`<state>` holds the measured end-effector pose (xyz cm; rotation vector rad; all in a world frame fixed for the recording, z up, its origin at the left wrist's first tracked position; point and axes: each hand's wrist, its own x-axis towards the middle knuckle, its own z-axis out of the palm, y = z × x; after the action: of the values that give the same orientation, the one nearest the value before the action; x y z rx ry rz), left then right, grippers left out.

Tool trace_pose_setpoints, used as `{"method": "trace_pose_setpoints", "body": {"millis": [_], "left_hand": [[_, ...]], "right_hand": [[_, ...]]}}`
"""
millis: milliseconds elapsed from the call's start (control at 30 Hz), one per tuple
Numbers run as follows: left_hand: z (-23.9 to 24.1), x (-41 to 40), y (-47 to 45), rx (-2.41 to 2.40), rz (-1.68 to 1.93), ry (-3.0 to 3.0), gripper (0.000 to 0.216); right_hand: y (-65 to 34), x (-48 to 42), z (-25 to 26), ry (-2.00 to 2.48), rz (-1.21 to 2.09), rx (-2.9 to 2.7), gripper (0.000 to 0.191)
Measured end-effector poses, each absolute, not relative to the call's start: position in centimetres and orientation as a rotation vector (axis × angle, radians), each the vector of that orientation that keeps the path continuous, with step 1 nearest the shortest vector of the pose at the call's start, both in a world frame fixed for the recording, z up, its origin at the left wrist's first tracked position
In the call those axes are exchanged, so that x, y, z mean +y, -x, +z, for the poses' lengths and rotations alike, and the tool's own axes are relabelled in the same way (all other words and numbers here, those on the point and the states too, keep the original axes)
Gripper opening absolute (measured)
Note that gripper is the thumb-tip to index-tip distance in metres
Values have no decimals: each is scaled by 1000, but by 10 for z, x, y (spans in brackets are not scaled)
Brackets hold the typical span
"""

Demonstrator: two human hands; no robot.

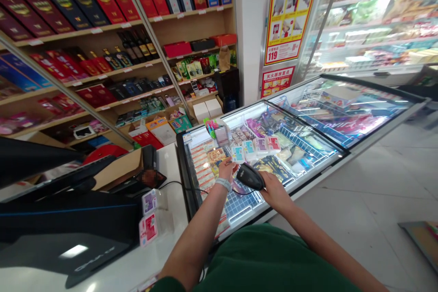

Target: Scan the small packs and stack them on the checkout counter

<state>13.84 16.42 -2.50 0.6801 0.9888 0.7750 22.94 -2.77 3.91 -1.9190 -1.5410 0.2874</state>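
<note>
In the head view my right hand [275,189] is wrapped round a black handheld barcode scanner [249,177], its head pointing left toward my other hand. My left hand [226,169], with a pale band at the wrist, has its fingers curled at the lower edge of a small clear plastic box with a blue label [237,155]. Beside that box, in a row on the freezer's glass top, lie another blue-labelled box [249,148], a purple-labelled box [262,144] and a red-labelled box [273,143]. A colourful packet [211,127] lies just behind.
Under my arms stretches a glass-topped chest freezer [297,178] filled with packets. On the white counter [167,164] at left stand a purple-labelled box [149,201], a red-labelled box [148,229] and a dark register [78,237]. The scanner's cable [181,183] crosses the freezer's edge. Shelves rise behind.
</note>
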Motion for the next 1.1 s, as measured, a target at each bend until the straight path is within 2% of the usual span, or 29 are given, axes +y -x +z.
{"method": "trace_pose_setpoints", "body": {"millis": [233, 733, 1100], "left_hand": [[-25, 168, -162, 1018, 759, -663, 51], [-20, 165, -194, 1084, 751, -742, 42], [-13, 159, -194, 909, 692, -805, 58]], "right_hand": [[-233, -31, 38, 1916, 265, -1520, 48], [-233, -29, 37, 1929, 262, -1515, 52], [-229, -29, 46, 1960, 304, -1490, 46]]}}
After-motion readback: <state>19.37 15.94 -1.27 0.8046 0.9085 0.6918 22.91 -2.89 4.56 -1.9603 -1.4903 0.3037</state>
